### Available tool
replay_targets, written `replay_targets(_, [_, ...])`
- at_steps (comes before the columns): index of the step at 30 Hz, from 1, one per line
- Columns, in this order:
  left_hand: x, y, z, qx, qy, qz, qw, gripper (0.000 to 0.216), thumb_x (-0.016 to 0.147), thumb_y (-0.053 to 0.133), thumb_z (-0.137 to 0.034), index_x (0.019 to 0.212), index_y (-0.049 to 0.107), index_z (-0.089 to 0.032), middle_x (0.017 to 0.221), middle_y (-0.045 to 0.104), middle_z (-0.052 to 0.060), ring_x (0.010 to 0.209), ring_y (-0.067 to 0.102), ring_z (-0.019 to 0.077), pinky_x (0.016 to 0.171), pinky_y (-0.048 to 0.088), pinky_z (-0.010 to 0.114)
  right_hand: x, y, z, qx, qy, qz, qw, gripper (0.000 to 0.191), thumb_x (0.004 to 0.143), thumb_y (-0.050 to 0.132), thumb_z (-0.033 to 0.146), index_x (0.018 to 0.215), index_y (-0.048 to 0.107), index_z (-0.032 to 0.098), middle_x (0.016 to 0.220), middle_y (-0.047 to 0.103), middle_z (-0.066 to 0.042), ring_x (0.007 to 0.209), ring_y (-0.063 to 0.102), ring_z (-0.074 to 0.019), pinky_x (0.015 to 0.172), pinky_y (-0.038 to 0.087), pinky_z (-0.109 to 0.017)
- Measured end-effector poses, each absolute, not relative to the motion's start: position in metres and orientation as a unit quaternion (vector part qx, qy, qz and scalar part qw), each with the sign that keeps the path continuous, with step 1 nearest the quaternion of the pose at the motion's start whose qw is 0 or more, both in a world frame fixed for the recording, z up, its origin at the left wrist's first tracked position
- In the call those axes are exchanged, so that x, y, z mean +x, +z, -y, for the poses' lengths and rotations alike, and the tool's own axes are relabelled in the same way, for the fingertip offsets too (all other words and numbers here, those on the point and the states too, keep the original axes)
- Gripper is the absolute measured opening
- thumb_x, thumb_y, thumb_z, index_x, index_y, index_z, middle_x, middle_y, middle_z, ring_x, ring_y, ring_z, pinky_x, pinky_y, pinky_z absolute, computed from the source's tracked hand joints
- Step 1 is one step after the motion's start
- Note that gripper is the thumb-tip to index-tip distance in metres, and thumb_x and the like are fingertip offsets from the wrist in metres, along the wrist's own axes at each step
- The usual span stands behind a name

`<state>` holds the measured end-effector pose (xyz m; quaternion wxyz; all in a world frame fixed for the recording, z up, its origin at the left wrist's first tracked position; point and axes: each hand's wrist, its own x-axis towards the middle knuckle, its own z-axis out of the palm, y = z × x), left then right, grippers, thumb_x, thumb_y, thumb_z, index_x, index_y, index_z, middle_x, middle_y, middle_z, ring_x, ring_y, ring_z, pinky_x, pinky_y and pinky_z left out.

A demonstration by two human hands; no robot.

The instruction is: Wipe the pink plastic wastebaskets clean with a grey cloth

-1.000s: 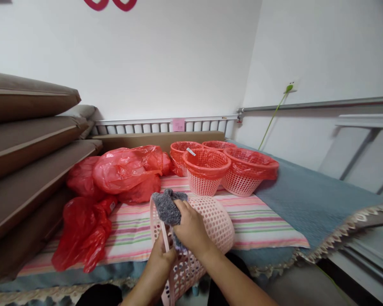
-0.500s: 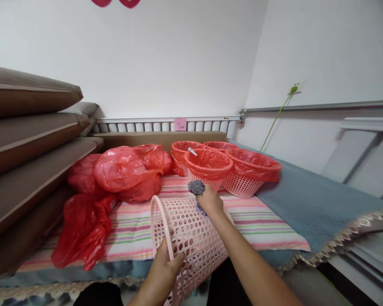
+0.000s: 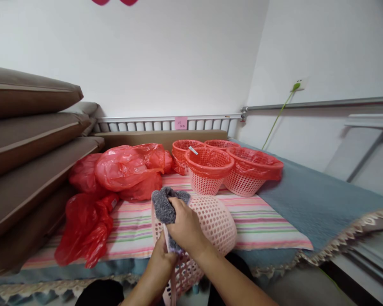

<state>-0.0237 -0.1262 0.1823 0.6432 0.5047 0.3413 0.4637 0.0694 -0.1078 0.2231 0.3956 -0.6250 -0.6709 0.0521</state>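
Observation:
A pale pink plastic basket (image 3: 213,219) with a perforated wall lies on its side in front of me, its mouth facing left. My left hand (image 3: 162,257) is closed around the rim near its lower side. A grey fluffy cloth (image 3: 166,206) is in my right hand (image 3: 185,223), which presses it over the rim just above my left hand. The cloth and my hands hide part of the rim.
Several pink baskets lined with red bags (image 3: 209,163) stand behind on a striped cloth (image 3: 268,221). Crumpled red plastic bags (image 3: 124,170) lie to the left, beside stacked brown cushions (image 3: 35,131). A blue bedspread (image 3: 293,191) extends right.
My right hand has moved left with the grey cloth, from the basket's far side wall to its rim. My left hand still grips the rim.

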Motion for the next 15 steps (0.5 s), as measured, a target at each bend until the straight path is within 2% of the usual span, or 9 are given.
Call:
replay_targets(4, [-0.023, 0.177, 0.127, 0.49, 0.431, -0.359, 0.667, 0.073, 0.064, 0.066, -0.027, 0.131, 0.04, -0.015, 0.102, 0.067, 0.01, 0.092, 0.062, 0.0266, 0.073, 0.051, 0.033, 0.086, 0.219, 0.094, -0.641, 0.037, 0.66, 0.39, 0.041, 0.073, 0.053, 0.019, 0.114, 0.053, 0.023, 0.104, 0.062, -0.006, 0.094, 0.059, -0.02, 0.076, 0.04, -0.026])
replay_targets(6, [-0.023, 0.174, 0.129, 0.467, 0.424, -0.367, 0.683, 0.084, 0.063, 0.069, -0.031, 0.137, 0.033, -0.016, 0.106, 0.066, 0.011, 0.091, 0.063, 0.0265, 0.072, 0.051, 0.033, 0.094, 0.217, 0.086, -0.662, 0.021, 0.65, 0.374, 0.039, 0.075, 0.053, 0.02, 0.114, 0.053, 0.024, 0.1, 0.063, -0.005, 0.09, 0.06, -0.02, 0.072, 0.039, -0.026])
replay_targets(11, [-0.027, 0.173, 0.134, 0.454, 0.414, -0.362, 0.701, 0.084, 0.064, 0.073, -0.032, 0.138, 0.036, -0.018, 0.116, 0.065, 0.014, 0.104, 0.061, 0.0283, 0.084, 0.051, 0.035, 0.112, 0.216, 0.069, -0.731, -0.003, 0.601, 0.324, 0.034, 0.077, 0.052, 0.026, 0.111, 0.054, 0.025, 0.098, 0.065, -0.005, 0.089, 0.06, -0.0204, 0.069, 0.037, -0.026])
replay_targets(15, [-0.027, 0.168, 0.136, 0.452, 0.408, -0.356, 0.709, 0.084, 0.065, 0.073, -0.032, 0.139, 0.035, -0.018, 0.117, 0.065, 0.014, 0.108, 0.06, 0.0294, 0.089, 0.049, 0.038, 0.132, 0.213, 0.056, -0.771, -0.008, 0.565, 0.292, 0.037, 0.078, 0.05, 0.027, 0.116, 0.053, 0.025, 0.102, 0.065, -0.006, 0.09, 0.061, -0.0216, 0.069, 0.038, -0.028])
